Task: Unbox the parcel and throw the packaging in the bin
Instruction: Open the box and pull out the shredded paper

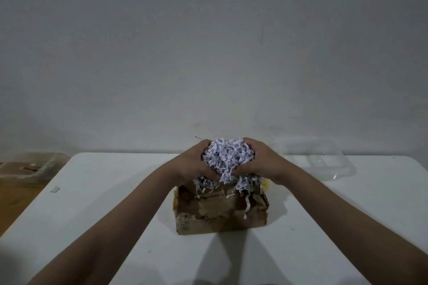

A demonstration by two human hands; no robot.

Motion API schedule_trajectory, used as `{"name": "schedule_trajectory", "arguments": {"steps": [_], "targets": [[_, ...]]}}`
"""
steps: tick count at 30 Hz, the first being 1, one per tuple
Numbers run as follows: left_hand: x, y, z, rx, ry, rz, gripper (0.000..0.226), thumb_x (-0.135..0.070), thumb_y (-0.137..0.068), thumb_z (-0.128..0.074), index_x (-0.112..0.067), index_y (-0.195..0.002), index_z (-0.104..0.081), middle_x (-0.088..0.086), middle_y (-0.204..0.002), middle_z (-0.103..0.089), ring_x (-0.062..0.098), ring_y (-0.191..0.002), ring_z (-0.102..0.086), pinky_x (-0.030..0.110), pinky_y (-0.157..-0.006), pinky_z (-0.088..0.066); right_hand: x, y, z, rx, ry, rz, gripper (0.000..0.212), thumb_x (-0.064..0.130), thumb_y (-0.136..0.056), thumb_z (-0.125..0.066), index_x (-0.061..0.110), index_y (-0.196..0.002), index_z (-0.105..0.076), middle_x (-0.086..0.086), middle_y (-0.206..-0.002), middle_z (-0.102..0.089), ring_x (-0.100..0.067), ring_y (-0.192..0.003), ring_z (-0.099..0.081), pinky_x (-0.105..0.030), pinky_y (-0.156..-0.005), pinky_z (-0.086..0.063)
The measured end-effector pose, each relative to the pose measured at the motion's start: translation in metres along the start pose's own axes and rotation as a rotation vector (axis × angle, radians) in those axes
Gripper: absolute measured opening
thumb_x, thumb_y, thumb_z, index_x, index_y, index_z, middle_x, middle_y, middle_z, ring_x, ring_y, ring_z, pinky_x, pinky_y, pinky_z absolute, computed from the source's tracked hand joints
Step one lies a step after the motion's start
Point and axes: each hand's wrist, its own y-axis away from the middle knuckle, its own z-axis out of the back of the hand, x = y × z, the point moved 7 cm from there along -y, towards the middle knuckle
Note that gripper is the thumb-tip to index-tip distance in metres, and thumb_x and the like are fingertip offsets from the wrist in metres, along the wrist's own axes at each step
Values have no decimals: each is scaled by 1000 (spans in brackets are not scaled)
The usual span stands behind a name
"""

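Note:
A worn brown cardboard box [220,213] stands open on the white table [104,192], near its middle. Just above the box's opening a big clump of white shredded paper [228,155] is squeezed between my two hands. My left hand [195,162] grips the clump's left side and my right hand [260,159] grips its right side. Loose strands dangle from the clump down over the box's front wall. What else lies inside the box is hidden by the paper and my hands. Something yellow [265,184] peeks out at the box's back right corner.
A clear plastic container [324,159] sits at the table's back right, against the grey wall. A second clear plastic bin [30,166] rests lower down beyond the table's left edge, over a brown floor. A small scrap [55,189] lies on the table at left.

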Motion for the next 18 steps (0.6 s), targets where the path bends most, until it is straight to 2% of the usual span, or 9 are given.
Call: {"name": "schedule_trajectory", "arguments": {"steps": [3,7,9,12,15,18], "targets": [[-19,-11,-14,44,-34,-34,82,-1,-55,-81,-17,-126,-44,9,-119,-58,26,-111,-58,48,-92,-51,6,17,21,-65,-6,-9,60,0,-62,-82,14,-114,-56,-7,-109,-67,-22,-98,-66,-38,-82,-56],[-46,-31,-50,146,-44,-84,75,10,-67,-75,-13,-129,-41,10,-120,-57,26,-108,-58,36,-81,-55,2,49,59,-177,15,-41,59,-3,-62,-81,11,-114,-57,-6,-106,-68,-19,-94,-67,-28,-73,-57],[-55,-42,-74,178,-63,-93,74,10,-68,-75,-11,-129,-40,9,-117,-57,24,-106,-57,29,-76,-56,-5,67,79,-231,16,-60,60,-4,-61,-82,9,-115,-57,-9,-107,-69,-21,-94,-68,-32,-75,-58],[-62,-59,-118,240,-74,-92,78,2,-64,-81,-15,-128,-39,9,-122,-54,27,-113,-55,41,-90,-51,-25,97,109,-293,28,-106,61,-2,-58,-84,7,-112,-59,-12,-107,-69,-24,-95,-68,-41,-79,-58],[-62,-68,-166,276,-98,-97,74,3,-69,-78,-13,-128,-37,6,-119,-51,24,-113,-52,36,-86,-47,-53,124,134,-326,32,-168,62,-1,-57,-85,9,-113,-59,-11,-107,-69,-24,-96,-68,-43,-81,-58],[-49,-72,-209,269,-36,-66,80,2,-59,-80,-13,-126,-38,10,-122,-53,25,-112,-54,37,-85,-50,-86,142,153,-322,52,-225,62,-2,-56,-84,10,-112,-60,-11,-107,-69,-23,-96,-68,-43,-82,-58]]}}
